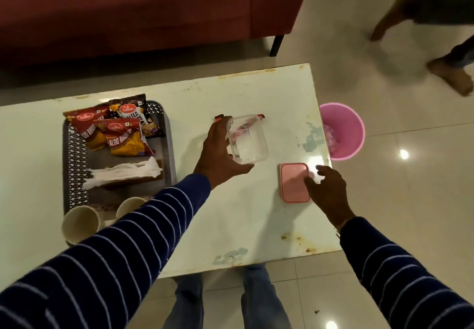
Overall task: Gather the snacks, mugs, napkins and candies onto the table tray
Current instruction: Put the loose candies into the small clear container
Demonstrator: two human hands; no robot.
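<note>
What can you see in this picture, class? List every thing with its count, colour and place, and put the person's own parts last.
table: one, pale, scuffed, centre
tray: one, grey patterned, table's left side
snack packets: three, red and yellow, far end of tray
napkins: a small pile, white, middle of tray
mugs: two, cream, near end of tray
clear container: one, transparent, in the left hand's grip
lid: one, pink, flat on table, right
bin: one, pink, on floor beyond table's right edge
sofa: one, dark red, behind table
left hand: holds container
right hand: fingers on lid
</note>
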